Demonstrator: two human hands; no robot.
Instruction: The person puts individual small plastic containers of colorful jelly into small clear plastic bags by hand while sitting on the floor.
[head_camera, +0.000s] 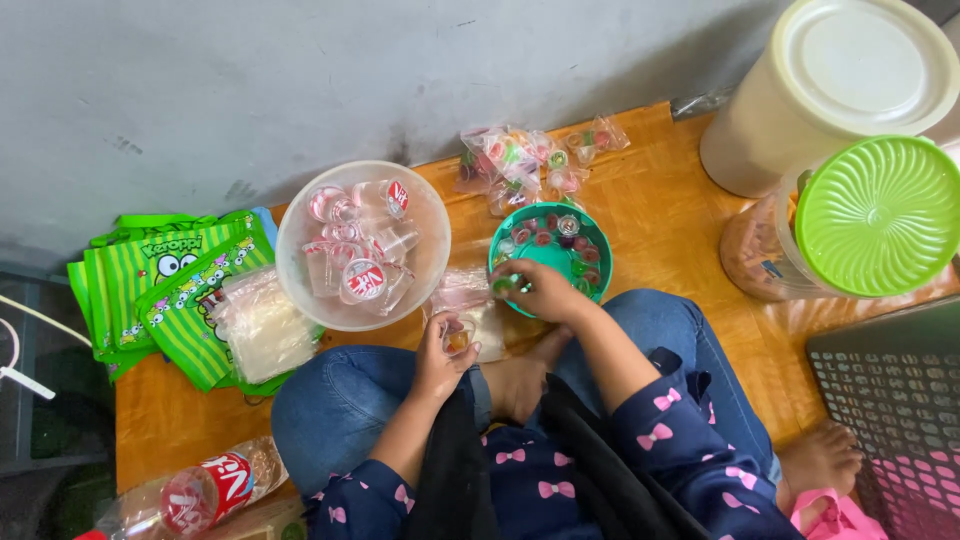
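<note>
My right hand (545, 292) pinches a jelly cup (503, 284) at the teal bowl's (598, 250) near-left rim, while my left hand's fingers (441, 335), just left of that bowl, grip a small orange cup (458, 340).

free: bare wood (660, 215) right of teal bowl (598, 262) | blocked: green-lidded jar (860, 225)

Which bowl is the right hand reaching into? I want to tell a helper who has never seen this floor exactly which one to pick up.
Start at the wooden platform against the grey wall. Two bowls sit in front of the seated person's knees; the right hand is in the teal bowl. It is smaller than the clear bowl of sealed cups beside it, and holds small coloured jelly cups.
</note>
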